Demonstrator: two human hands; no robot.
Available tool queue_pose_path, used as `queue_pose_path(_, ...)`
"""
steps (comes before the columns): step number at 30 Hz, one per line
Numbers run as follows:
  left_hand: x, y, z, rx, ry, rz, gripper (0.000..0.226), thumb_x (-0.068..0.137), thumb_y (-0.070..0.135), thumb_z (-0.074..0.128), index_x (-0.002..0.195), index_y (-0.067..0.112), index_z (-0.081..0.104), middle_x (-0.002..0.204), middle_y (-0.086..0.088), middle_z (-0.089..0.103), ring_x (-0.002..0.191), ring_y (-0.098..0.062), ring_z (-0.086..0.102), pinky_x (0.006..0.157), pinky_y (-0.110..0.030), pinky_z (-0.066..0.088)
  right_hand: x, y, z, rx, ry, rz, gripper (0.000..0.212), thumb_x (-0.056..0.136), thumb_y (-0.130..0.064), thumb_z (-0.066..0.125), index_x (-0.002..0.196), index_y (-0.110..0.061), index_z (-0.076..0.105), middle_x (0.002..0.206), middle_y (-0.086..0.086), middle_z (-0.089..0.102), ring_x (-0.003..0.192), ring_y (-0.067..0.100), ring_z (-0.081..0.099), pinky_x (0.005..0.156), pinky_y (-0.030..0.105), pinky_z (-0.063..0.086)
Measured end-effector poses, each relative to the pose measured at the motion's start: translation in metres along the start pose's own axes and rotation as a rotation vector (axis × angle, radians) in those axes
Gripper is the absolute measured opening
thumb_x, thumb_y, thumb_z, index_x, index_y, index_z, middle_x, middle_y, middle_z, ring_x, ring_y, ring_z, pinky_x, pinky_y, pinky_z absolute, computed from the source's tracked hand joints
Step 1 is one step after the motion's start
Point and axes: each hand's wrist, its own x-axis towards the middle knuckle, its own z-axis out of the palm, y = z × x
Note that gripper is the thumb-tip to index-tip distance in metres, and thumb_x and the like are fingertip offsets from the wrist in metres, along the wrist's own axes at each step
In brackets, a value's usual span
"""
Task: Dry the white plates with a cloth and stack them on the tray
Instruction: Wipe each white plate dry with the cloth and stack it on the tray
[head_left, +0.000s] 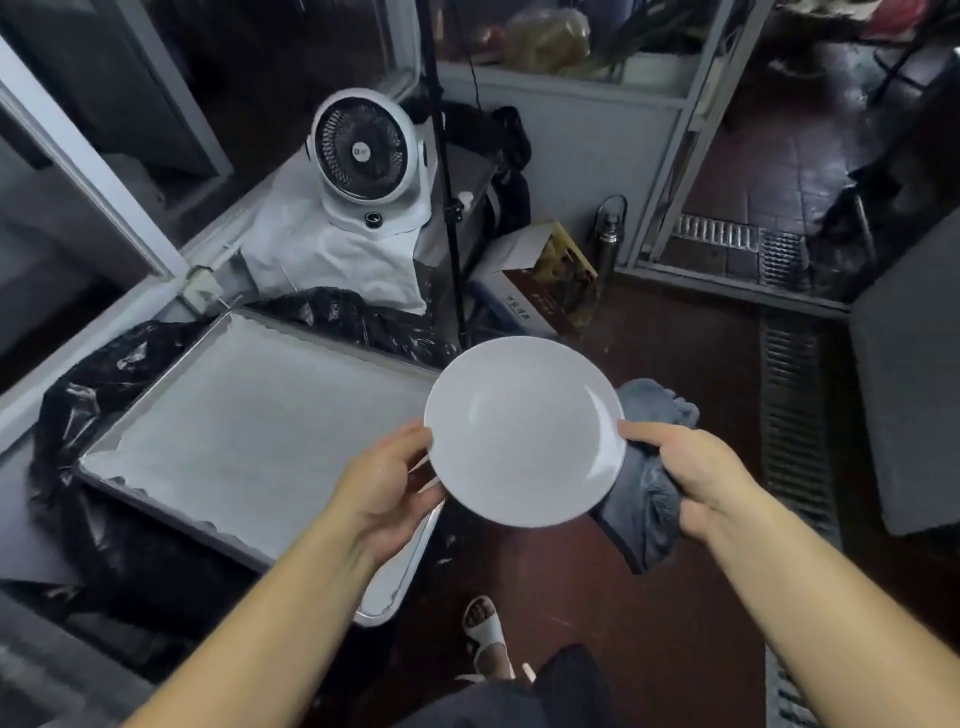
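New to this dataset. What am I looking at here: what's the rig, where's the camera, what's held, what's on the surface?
There is no robot: a person works with bare hands, and the one picture comes from a wide-angle camera worn on the head, looking down. The left hand holds the rim of a white plate. The right hand holds the opposite rim together with a grey-blue cloth that hangs beneath the plate. To the left lies a metal tray with no plates on it, resting on black plastic sheeting. Behind it stands a white fan.
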Motion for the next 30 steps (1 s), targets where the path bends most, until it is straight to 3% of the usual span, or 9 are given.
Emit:
queue_pose_path(6,0.052,0.049,-0.019,-0.075,0.047,0.019,0.022,0.096,0.004,0.064,0.104,0.010,0.084,0.107,-0.007,0.080,0.087,-0.016,0.078,0.078,-0.033,0.064,0.055,-0.039,0.061,-0.036,-0.059,-0.007,0.028,0.089,-0.014,0.081,0.113,0.002,0.076,0.098,0.023,0.081,0.083,0.043,0.080,0.063,0.046,0.065)
queue_pose_path(11,0.071,0.064,-0.045,-0.185,0.158,0.046,0.026,0.098,0.005,0.061,0.105,0.015,0.085,0.106,-0.006,0.081,0.088,-0.017,0.078,0.076,-0.032,0.063,0.106,-0.065,0.118,-0.169,-0.190,0.010,0.040,0.089,-0.019,0.084,0.123,0.000,0.073,0.107,0.023,0.080,0.094,0.045,0.079,0.091,0.064,0.061)
queue_pose_path(13,0.076,0.065,-0.058,-0.243,0.232,0.064,0.025,0.099,0.005,0.061,0.102,0.014,0.085,0.106,-0.007,0.081,0.089,-0.019,0.078,0.076,-0.032,0.064,0.125,-0.072,0.146,-0.256,-0.264,0.012,0.045,0.089,-0.019,0.085,0.127,-0.001,0.071,0.108,0.023,0.080,0.096,0.045,0.078,0.095,0.066,0.059)
queue_pose_path(18,0.084,0.066,-0.082,-0.375,0.463,0.138,0.025,0.099,0.006,0.062,0.107,0.018,0.083,0.104,-0.005,0.081,0.087,-0.017,0.078,0.072,-0.033,0.064,0.168,-0.079,0.219,-0.489,-0.423,-0.037,0.029,0.089,-0.010,0.083,0.115,0.000,0.073,0.096,0.021,0.081,0.083,0.040,0.080,0.062,0.047,0.065)
queue_pose_path(20,0.085,0.065,-0.084,-0.410,0.570,0.151,0.026,0.098,0.007,0.062,0.104,0.021,0.084,0.102,-0.003,0.081,0.085,-0.015,0.077,0.069,-0.032,0.063,0.184,-0.083,0.249,-0.594,-0.503,-0.044,0.027,0.088,-0.009,0.083,0.112,0.000,0.074,0.094,0.021,0.081,0.081,0.039,0.080,0.062,0.043,0.065)
queue_pose_path(22,0.088,0.062,-0.084,-0.434,0.673,0.152,0.029,0.099,0.007,0.059,0.112,0.021,0.080,0.108,-0.005,0.080,0.091,-0.017,0.076,0.072,-0.034,0.063,0.197,-0.085,0.274,-0.688,-0.577,-0.076,0.026,0.086,-0.009,0.085,0.109,-0.002,0.076,0.090,0.018,0.082,0.080,0.036,0.081,0.065,0.041,0.064)
queue_pose_path(26,0.096,0.048,-0.086,-0.482,0.845,0.123,0.034,0.103,0.007,0.053,0.133,0.015,0.068,0.124,-0.014,0.076,0.121,-0.033,0.070,0.097,-0.047,0.060,0.217,-0.075,0.318,-0.870,-0.683,-0.113,0.023,0.084,-0.013,0.088,0.101,-0.004,0.076,0.081,0.015,0.081,0.073,0.030,0.080,0.062,0.038,0.064)
queue_pose_path(28,0.098,0.041,-0.090,-0.527,0.927,0.107,0.032,0.103,0.005,0.054,0.131,0.012,0.066,0.123,-0.017,0.076,0.115,-0.033,0.072,0.097,-0.048,0.060,0.223,-0.062,0.335,-0.939,-0.708,-0.123,0.022,0.084,-0.012,0.087,0.100,-0.003,0.075,0.078,0.012,0.081,0.072,0.028,0.080,0.065,0.038,0.065)
queue_pose_path(30,0.099,0.036,-0.100,-0.577,1.000,0.089,0.029,0.101,0.002,0.057,0.128,0.011,0.065,0.120,-0.016,0.077,0.108,-0.030,0.073,0.093,-0.047,0.061,0.229,-0.047,0.350,-0.991,-0.734,-0.128,0.019,0.086,-0.011,0.086,0.100,-0.004,0.074,0.075,0.008,0.080,0.067,0.023,0.079,0.054,0.030,0.060)
